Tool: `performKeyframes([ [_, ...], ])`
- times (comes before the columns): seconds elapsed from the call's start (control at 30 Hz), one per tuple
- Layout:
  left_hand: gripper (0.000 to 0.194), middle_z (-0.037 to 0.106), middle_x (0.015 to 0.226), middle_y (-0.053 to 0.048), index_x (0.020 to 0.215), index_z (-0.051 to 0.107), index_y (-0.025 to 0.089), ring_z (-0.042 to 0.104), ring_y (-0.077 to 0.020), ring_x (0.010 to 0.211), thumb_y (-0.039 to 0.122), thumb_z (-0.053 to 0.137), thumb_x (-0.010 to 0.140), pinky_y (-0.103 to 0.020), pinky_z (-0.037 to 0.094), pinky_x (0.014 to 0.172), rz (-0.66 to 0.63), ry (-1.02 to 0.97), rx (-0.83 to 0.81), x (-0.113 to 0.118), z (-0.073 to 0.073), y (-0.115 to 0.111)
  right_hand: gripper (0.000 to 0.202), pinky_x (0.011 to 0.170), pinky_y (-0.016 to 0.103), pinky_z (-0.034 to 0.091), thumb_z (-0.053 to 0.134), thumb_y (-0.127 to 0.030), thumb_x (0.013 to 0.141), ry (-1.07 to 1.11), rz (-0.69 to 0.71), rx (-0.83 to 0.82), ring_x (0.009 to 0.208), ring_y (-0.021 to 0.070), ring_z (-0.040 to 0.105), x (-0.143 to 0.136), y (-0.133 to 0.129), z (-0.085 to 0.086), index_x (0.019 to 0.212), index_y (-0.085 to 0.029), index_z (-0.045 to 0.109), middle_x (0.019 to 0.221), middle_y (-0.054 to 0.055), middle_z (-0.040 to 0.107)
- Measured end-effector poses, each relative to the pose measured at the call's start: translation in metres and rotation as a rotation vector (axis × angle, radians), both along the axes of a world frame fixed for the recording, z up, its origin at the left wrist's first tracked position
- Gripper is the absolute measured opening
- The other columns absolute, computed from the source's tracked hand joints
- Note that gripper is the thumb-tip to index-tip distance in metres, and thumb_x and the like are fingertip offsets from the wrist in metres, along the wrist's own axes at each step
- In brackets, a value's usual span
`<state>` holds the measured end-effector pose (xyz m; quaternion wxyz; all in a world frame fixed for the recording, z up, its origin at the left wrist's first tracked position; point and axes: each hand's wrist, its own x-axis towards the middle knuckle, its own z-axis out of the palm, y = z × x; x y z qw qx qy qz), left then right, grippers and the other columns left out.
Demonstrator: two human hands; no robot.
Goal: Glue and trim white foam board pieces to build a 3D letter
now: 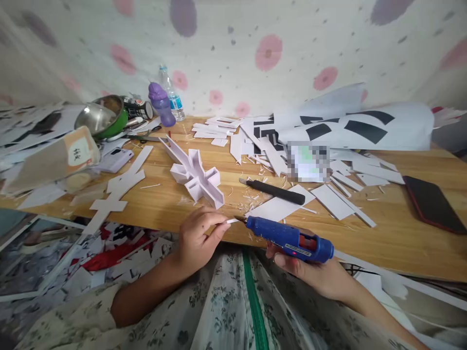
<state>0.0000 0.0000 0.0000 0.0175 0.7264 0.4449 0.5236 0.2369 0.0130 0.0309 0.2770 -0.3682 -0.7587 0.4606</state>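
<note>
Near the table's front edge, my left hand (200,236) pinches a small white strip (232,221) between thumb and fingertips. A blue glue gun (288,237) is gripped in my right hand (314,272), its red light lit. The gun's metal nozzle is at the strip's free end; whether they touch I cannot tell. Just beyond lies a white foam-board structure (195,176) with raised walls and crossing arms. A black-handled craft knife (273,190) rests on the table behind the glue gun, partly over a white board piece (288,204).
Many white offcuts (337,199) and shavings lie on the wooden table (386,253). A dark phone (434,203) is at the right. Scissors (146,137), a purple bottle (160,104), a water bottle (175,99) and a green bowl (109,129) stand toward the back left.
</note>
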Motion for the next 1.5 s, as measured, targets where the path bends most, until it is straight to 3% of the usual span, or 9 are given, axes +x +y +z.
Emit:
performKeyframes([
  [0.53, 0.013, 0.064, 0.076, -0.002, 0.083, 0.06, 0.019, 0.062, -0.0117, 0.071, 0.007, 0.063, 0.077, -0.024, 0.052, 0.065, 0.019, 0.009, 0.05, -0.011, 0.001, -0.009, 0.011, 0.056, 0.027, 0.049, 0.06, -0.033, 0.079, 0.014, 0.007, 0.036, 0.061, 0.0162, 0.058, -0.016, -0.007, -0.007, 0.075, -0.023, 0.058, 0.068, 0.001, 0.061],
  [1.17, 0.014, 0.065, 0.077, -0.002, 0.084, 0.06, 0.02, 0.062, -0.0119, 0.07, 0.008, 0.063, 0.077, -0.023, 0.052, 0.063, 0.001, 0.001, 0.019, -0.015, -0.004, -0.006, 0.02, 0.053, 0.026, 0.05, 0.057, -0.039, 0.079, -0.048, -0.006, 0.061, 0.059, 0.0164, 0.058, -0.016, -0.007, -0.008, 0.071, -0.02, 0.056, 0.068, 0.003, 0.061],
  [1.5, 0.019, 0.067, 0.078, -0.002, 0.085, 0.063, 0.021, 0.064, -0.0126, 0.071, 0.006, 0.065, 0.074, -0.024, 0.051, 0.064, -0.029, -0.062, -0.003, -0.014, -0.005, -0.006, 0.027, 0.057, 0.027, 0.051, 0.062, -0.047, 0.076, 0.01, -0.056, -0.049, 0.063, 0.0169, 0.058, -0.012, -0.008, -0.015, 0.073, -0.02, 0.06, 0.07, 0.003, 0.062],
])
